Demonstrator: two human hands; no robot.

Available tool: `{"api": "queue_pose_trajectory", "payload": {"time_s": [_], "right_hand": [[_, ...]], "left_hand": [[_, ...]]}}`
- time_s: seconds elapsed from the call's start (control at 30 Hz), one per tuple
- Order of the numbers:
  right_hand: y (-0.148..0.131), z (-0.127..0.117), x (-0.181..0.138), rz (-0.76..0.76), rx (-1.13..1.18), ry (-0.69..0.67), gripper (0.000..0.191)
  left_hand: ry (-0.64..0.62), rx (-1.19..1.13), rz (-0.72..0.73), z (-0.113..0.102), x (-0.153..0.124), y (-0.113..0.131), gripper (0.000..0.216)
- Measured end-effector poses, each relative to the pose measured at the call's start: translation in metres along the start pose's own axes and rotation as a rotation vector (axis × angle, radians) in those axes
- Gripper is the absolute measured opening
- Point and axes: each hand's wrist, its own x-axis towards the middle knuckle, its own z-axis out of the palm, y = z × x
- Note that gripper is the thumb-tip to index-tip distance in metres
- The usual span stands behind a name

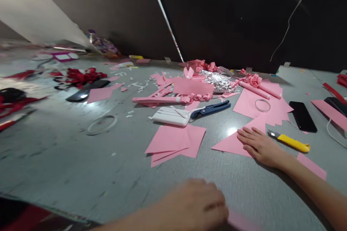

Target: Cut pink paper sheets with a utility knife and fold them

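My right hand (260,147) lies flat with its fingers stretched out on a pink paper sheet (230,144) at the right of the grey table. A yellow utility knife (291,142) lies just right of it. My left hand (195,204) is at the bottom edge, blurred, with its fingers curled over a pink paper piece (240,221) that pokes out to its right. A small stack of pink square sheets (175,142) lies between the two hands and farther from me.
Blue-handled scissors (211,109) and a white flat pack (171,116) sit mid-table. Behind them are pink paper rolls and scraps (189,88), crumpled foil (218,81), a tape ring (262,105), a black phone (302,116), another ring (101,124) and red ribbon (82,76).
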Motion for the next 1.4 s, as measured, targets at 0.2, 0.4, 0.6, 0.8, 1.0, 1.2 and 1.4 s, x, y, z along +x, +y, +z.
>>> {"api": "queue_pose_trajectory", "payload": {"time_s": [0.2, 0.4, 0.6, 0.8, 1.0, 1.2, 1.4], "right_hand": [[-0.001, 0.000, 0.000, 0.016, 0.006, -0.011, 0.052], [0.000, 0.002, -0.001, 0.001, 0.025, 0.028, 0.052], [-0.001, 0.002, -0.001, -0.010, 0.030, 0.058, 0.052], [-0.004, -0.001, 0.000, -0.008, 0.030, 0.042, 0.052], [-0.005, -0.002, 0.000, -0.004, 0.011, 0.028, 0.052], [-0.005, -0.001, 0.000, -0.010, 0.027, 0.064, 0.053], [-0.006, 0.000, 0.000, -0.001, 0.024, 0.045, 0.052]], "left_hand": [[0.805, 0.147, -0.369, -0.103, 0.016, -0.095, 0.014], [1.147, 0.407, -0.482, -0.146, 0.029, -0.143, 0.018], [0.982, 0.491, -0.541, -0.145, 0.045, -0.194, 0.022], [0.625, 0.390, -0.624, -0.153, 0.062, -0.266, 0.026], [0.348, 0.372, -0.668, -0.153, 0.079, -0.309, 0.020], [0.201, 0.364, -0.664, -0.137, 0.088, -0.334, 0.030], [0.197, 0.373, -0.616, -0.126, 0.087, -0.339, 0.033]]}}
